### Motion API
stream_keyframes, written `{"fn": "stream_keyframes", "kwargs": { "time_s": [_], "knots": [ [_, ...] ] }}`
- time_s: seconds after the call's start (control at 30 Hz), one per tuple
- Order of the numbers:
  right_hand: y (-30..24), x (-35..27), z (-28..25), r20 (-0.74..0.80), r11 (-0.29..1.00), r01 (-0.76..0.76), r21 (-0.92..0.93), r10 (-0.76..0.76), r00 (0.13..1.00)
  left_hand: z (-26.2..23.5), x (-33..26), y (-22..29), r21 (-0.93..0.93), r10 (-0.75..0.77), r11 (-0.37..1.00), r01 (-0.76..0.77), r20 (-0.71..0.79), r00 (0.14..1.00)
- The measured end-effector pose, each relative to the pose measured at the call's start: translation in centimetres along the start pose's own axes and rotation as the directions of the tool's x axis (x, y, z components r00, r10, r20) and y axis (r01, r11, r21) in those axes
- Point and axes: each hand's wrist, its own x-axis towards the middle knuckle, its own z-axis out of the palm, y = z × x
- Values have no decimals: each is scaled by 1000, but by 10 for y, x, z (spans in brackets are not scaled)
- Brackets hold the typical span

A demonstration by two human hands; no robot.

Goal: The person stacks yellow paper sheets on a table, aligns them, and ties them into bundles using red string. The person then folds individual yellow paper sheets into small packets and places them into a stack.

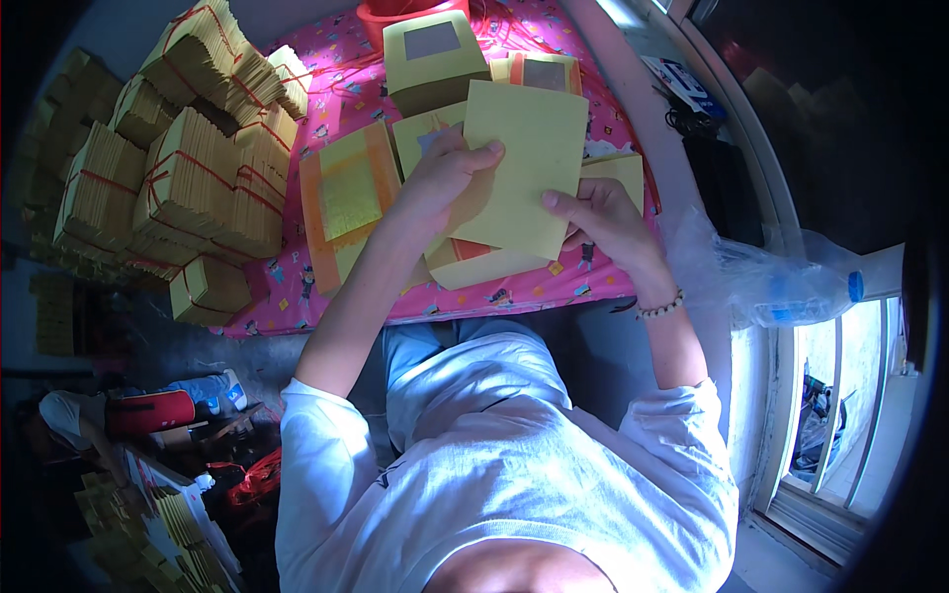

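A plain yellow paper sheet, or a thin stack of them, is held tilted up over the table between my two hands. My left hand grips its left side, thumb on the front face. At the lower right edge, my right hand pinches it with the thumb in front; the other fingers are partly hidden. Under and around it lie more yellow papers, one pile with an orange border and a gold square. Behind stands a tall yellow paper stack with a grey square on top.
Tied bundles of yellow paper are piled high at the left of the pink patterned tablecloth. A red basin is at the back. On the right are a plastic-wrapped bottle and a barred window; another person sits at lower left.
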Motion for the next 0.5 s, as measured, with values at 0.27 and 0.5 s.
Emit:
{"fn": "stream_keyframes", "kwargs": {
  "time_s": [0.27,0.5],
  "knots": [
    [11,-16,-1,-22,998,41,44,-40,999,8,0,5,108,73,992,-71,-8,997],
    [22,-37,5,-92,988,23,155,-9,996,27,-6,0,97,259,963,-253,-58,964]
  ]
}}
